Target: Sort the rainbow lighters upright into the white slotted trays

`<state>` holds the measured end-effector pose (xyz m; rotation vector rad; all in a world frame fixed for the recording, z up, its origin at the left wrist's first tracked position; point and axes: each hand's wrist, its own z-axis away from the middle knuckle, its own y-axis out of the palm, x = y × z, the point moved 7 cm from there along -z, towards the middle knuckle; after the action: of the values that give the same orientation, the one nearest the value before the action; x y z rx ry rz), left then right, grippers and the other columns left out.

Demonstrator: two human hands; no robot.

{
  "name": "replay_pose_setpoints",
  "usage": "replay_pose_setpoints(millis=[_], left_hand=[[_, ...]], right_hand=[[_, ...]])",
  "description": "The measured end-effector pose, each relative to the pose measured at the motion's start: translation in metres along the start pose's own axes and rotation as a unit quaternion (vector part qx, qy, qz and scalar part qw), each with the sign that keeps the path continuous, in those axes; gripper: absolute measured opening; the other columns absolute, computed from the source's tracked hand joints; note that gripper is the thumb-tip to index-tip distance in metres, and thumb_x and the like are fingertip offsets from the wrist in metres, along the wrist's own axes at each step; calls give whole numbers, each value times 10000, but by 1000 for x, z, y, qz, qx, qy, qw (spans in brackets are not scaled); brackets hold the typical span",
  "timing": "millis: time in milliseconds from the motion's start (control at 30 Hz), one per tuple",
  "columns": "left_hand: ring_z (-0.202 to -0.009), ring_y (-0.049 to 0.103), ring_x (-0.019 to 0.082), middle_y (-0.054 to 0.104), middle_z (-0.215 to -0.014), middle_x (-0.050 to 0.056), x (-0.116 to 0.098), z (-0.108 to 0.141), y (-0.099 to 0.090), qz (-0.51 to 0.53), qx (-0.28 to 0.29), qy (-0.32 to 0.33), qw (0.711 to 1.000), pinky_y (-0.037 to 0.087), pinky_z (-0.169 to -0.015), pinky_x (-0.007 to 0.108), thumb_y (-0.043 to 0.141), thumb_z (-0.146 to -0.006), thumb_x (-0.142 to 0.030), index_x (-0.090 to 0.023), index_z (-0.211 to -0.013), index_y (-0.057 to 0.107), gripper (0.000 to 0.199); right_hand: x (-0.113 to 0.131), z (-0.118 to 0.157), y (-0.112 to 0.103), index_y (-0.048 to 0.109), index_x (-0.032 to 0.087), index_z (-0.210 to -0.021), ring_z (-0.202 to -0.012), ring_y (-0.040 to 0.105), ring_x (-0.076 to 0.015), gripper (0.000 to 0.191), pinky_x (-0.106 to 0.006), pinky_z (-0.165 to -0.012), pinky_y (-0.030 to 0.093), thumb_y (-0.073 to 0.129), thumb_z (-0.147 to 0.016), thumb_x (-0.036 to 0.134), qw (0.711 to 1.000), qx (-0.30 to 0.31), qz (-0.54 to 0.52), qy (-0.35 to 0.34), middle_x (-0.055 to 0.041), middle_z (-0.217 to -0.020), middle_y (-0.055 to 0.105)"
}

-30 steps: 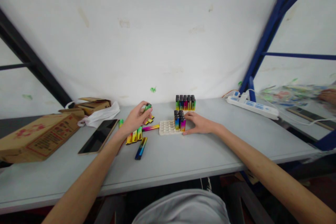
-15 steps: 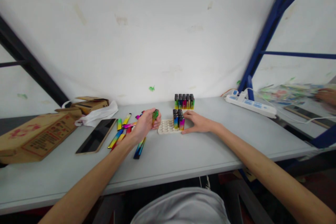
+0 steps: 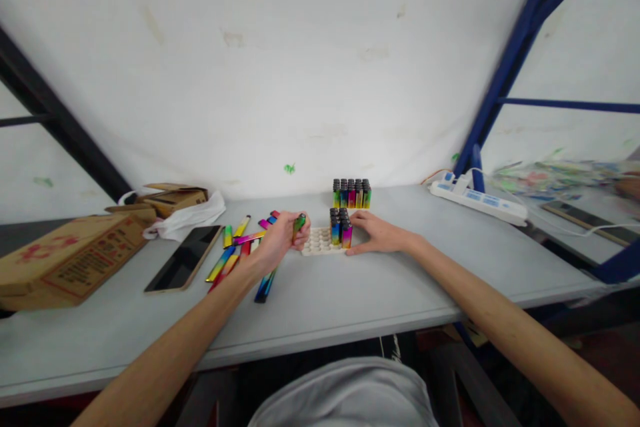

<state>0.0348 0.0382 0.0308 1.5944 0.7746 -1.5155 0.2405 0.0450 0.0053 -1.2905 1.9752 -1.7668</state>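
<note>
My left hand point(image 3: 284, 239) is closed around a shiny green tube with a black end point(image 3: 299, 221), held just left of a white tray with round holes point(image 3: 315, 250). Several metallic tubes with dark tops point(image 3: 341, 230) stand upright at the tray's right end, in blue, yellow and pink. My right hand point(image 3: 375, 233) grips that end of the tray, thumb at the front corner and fingers behind. Below and left of my left hand, loose shiny tubes point(image 3: 220, 267) in mixed colours lie flat on the table, some partly hidden by the hand.
Behind the tray stands a block of upright tubes point(image 3: 351, 195). Left are a phone-like dark slab point(image 3: 184, 259), a white plastic bag point(image 3: 193, 220) and a cardboard box point(image 3: 70, 257). A power strip point(image 3: 477, 200) lies at the back right, by a blue frame point(image 3: 500, 80).
My left hand has shifted slightly right and down with the green tube, which has tilted a little. My right hand and the tray have stayed in place.
</note>
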Motion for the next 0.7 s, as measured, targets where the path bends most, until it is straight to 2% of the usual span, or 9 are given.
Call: replay_pose_setpoints(millis=[133, 267, 367, 500, 600, 700], left_hand=[[-526, 336, 114, 375, -640, -28, 1, 0, 2, 1, -5, -3, 1000, 315, -503, 237, 466, -911, -476, -182, -749, 521, 340], [-536, 429, 119, 486, -662, -30, -1, 0, 6, -6, -2, 38, 999, 374, -517, 243, 573, -897, -494, -197, -881, 531, 300], [-625, 560, 138, 614, -735, -9, -2, -1, 7, -78, -14, 84, 993, 464, -612, 265, 652, -897, -463, -206, -945, 538, 286], [-896, 665, 192, 706, -949, 69, -7, -2, 12, -200, 0, 148, 969, 537, -797, 295, 723, -872, -467, -166, -974, 674, 323], [-972, 675, 219, 699, -1081, 106, -7, -3, 14, -259, 1, 171, 951, 576, -803, 303, 763, -839, -446, -154, -1009, 755, 338], [-970, 694, 224, 712, -1103, 115, -5, -4, 17, -289, -1, 192, 938, 604, -831, 327, 749, -855, -434, -157, -1048, 776, 339]], right_hand=[[0, 0, 0, 652, 160, -1287, -1189, 573, -328, 721, -506, -1085, 465, 753, -804, 686, 1000, 0, -2, -3, -144, -1270, 618], [1, 0, 0, 655, 175, -1287, -1204, 569, -331, 724, -502, -1092, 462, 746, -799, 701, 1000, 0, -7, 4, -135, -1269, 616], [2, 0, 0, 657, 163, -1287, -1207, 566, -335, 735, -497, -1095, 457, 744, -797, 705, 1000, 2, -9, 7, -140, -1271, 615], [3, 0, 0, 651, 135, -1283, -1184, 568, -328, 728, -488, -1084, 460, 736, -818, 688, 1000, 5, -14, 2, -150, -1256, 613], [2, 0, 0, 657, 140, -1264, -1159, 572, -319, 700, -484, -1071, 464, 743, -820, 675, 1000, -1, -16, -2, -145, -1234, 613], [1, 0, 1, 660, 145, -1252, -1153, 571, -321, 693, -490, -1063, 466, 755, -811, 671, 1000, -3, -19, 0, -144, -1225, 609]])
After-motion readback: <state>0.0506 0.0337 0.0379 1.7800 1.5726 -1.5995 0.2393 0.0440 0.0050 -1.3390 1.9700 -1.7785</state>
